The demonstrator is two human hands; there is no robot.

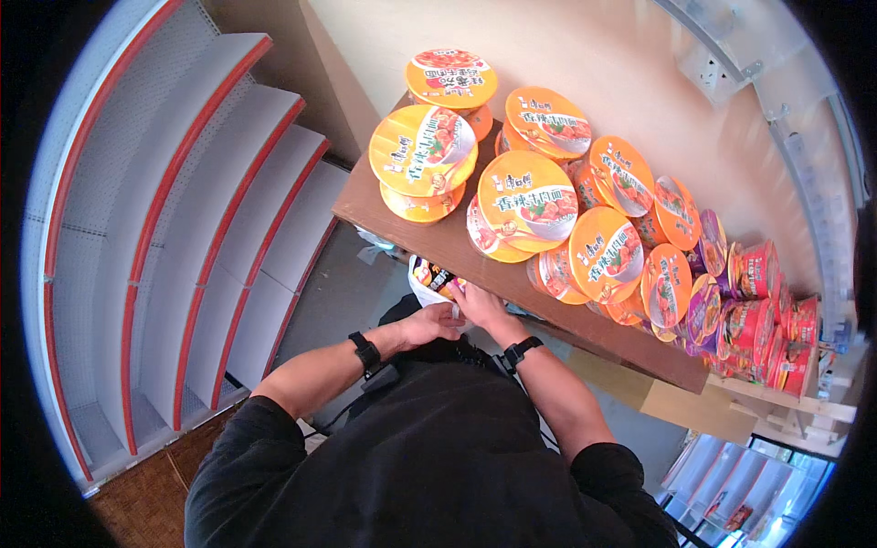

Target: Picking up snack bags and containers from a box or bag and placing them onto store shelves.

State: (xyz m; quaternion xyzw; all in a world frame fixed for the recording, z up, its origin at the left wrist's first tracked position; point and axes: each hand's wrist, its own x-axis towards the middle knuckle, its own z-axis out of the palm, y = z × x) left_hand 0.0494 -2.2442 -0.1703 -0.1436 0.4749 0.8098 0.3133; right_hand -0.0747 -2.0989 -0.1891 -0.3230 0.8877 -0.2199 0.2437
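My left hand [433,325] is at the near edge of a white plastic bag [426,293], low in front of my body. My right hand [477,304] reaches to the bag's right side, its fingers on or beside a purple and yellow package [450,288] inside. Dark printed packaging [431,272] also shows in the bag's mouth. Whether either hand grips the bag or a package cannot be told. Just beyond stands a brown wooden table [411,229] with stacked orange instant noodle cups [527,202], then purple cups [703,308] and red cups [747,329] farther right.
Gray shelving with red edge strips [199,301] rises on the left. The table edge overhangs the bag area. A cardboard sheet [699,407] and wooden slats [788,401] lie at the right, with another shelf unit [733,479] beyond. Clear plastic panels [726,61] stand at the upper right.
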